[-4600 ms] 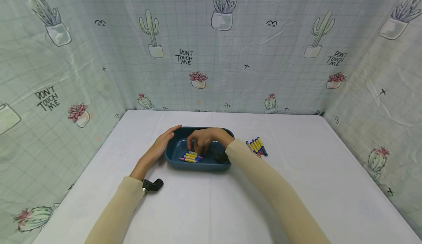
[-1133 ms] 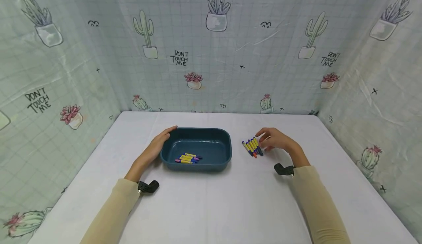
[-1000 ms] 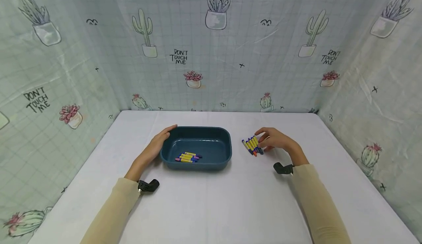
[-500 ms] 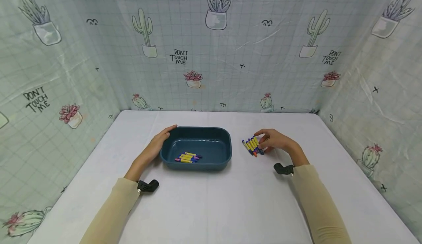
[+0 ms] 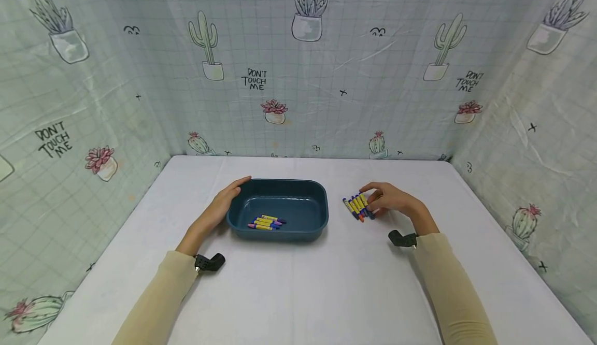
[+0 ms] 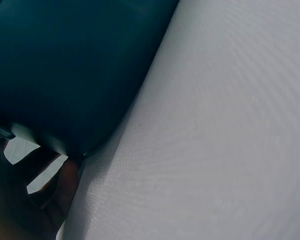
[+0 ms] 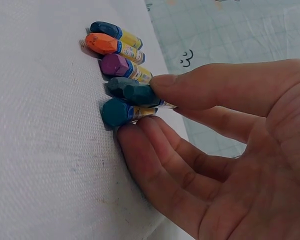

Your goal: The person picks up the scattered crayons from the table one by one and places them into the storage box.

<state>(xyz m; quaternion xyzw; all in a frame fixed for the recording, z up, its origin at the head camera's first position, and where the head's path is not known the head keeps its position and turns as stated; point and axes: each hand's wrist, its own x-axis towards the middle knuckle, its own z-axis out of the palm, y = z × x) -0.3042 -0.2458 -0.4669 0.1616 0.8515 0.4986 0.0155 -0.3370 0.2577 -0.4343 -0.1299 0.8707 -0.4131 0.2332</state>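
Observation:
My left hand rests against the left end of the dark blue-green tray, its fingers touching the outer wall in the left wrist view. Several crayons in yellow and blue wrappers lie in the tray, near its front wall. To the right of the tray my right hand is at a row of several crayons on the table. Thumb and forefinger pinch a dark teal crayon in the right wrist view. Its other fingertips sit at a second teal crayon below.
A white cloth covers the table. Behind and at both sides hangs a grey-green curtain printed with cacti. Each wrist wears a small black camera. Orange and purple crayons lie beside the teal ones.
My right hand has left the tray, where it was over the crayons, and moved right to the row on the table. Over the last second its thumb shifts only slightly. The left hand stays at the tray.

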